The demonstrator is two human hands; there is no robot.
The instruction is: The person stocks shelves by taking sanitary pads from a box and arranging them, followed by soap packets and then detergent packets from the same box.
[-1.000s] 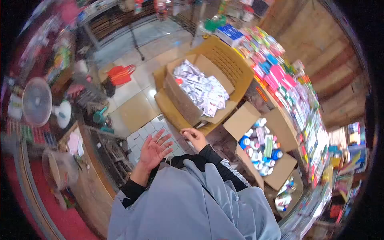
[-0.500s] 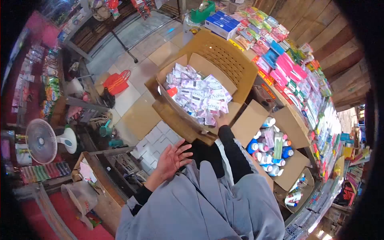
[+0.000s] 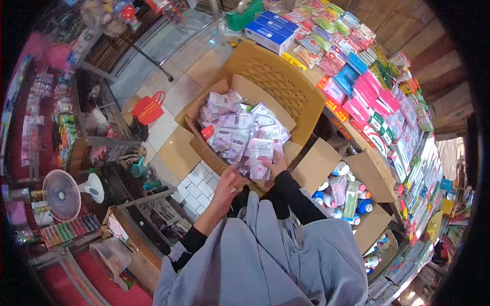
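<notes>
Left hand (image 3: 226,184), fingers spread and loose, is seen at the near edge of an open cardboard box (image 3: 201,143); nothing is gripped, and whether the fingertips touch the box flap cannot be told at this size. Right hand (image 3: 277,164) is closed around a pale sachet pack (image 3: 261,153), held at the near right corner of the same box, just above the heap of similar sachets (image 3: 229,127) that fills it. Both forearms are covered by black sleeves (image 3: 293,191), and a grey garment (image 3: 265,260) occupies the lower centre of the view.

Reading from the left margin: a white standing fan (image 3: 64,194) is placed on the floor beside a strip of small coloured items (image 3: 69,228). Farther in, racks of hanging packets (image 3: 61,122) are shown, then a red bag (image 3: 148,107) lying on the tiled floor (image 3: 173,148). A wooden counter (image 3: 138,239) runs along the lower left.

At centre, the sachet box is set on the seat of a tan plastic chair (image 3: 278,76), whose perforated back rises behind it.

To the right of the hands, a second open cardboard box (image 3: 367,168) is seen on the floor, holding upright bottles (image 3: 344,191) with white, blue and pink caps. Behind the chair a stack of blue cartons (image 3: 270,28) is set, and along the right a sloping display of brightly coloured packaged goods (image 3: 377,97) extends toward the lower right corner.
</notes>
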